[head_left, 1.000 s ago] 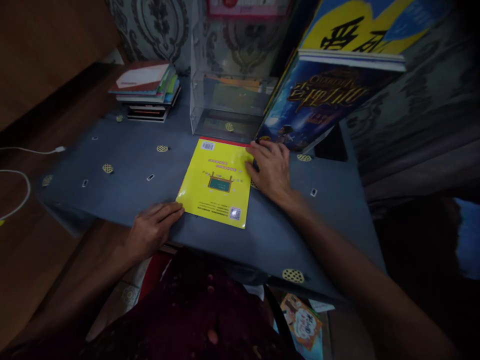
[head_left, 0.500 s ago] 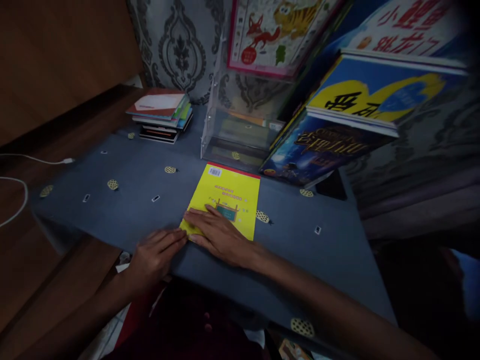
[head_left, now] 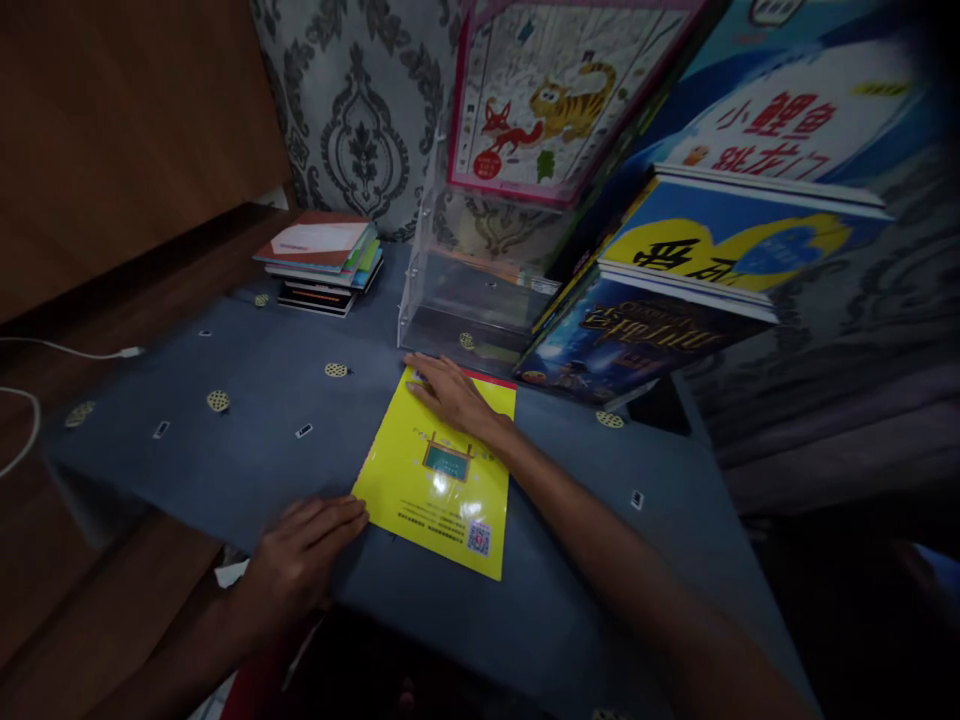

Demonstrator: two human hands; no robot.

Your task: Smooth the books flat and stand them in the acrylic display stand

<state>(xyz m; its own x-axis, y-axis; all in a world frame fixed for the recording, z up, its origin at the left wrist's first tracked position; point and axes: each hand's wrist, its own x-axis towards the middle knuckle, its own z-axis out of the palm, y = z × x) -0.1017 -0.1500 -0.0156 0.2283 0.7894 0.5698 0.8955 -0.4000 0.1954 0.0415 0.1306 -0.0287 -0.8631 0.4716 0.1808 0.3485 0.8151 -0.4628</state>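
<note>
A yellow booklet point(head_left: 405, 495) with a red strip along its far edge lies closed and flat on the cloth-covered table. A small chalkboard picture and a square code are printed on its cover. My right hand point(head_left: 450, 392) rests flat over the far left part of the cover, its fingers outstretched and slightly spread. At the near left corner, my left hand point(head_left: 304, 545) touches the booklet with its fingertips, fingers stretched out side by side. The thumb of that hand is hidden.
Behind the booklet stands a clear acrylic rack point(head_left: 420, 310). Upright picture books point(head_left: 637, 335) stand to its right, and a pink-framed picture book point(head_left: 540, 110) is higher up. A stack of books point(head_left: 319, 260) sits at the back left. A white cable point(head_left: 90, 350) lies left.
My right hand has slid away from me, from the near left part of the cover to its far edge. The left hand stays at the near corner. The camera view has tilted slightly upward.
</note>
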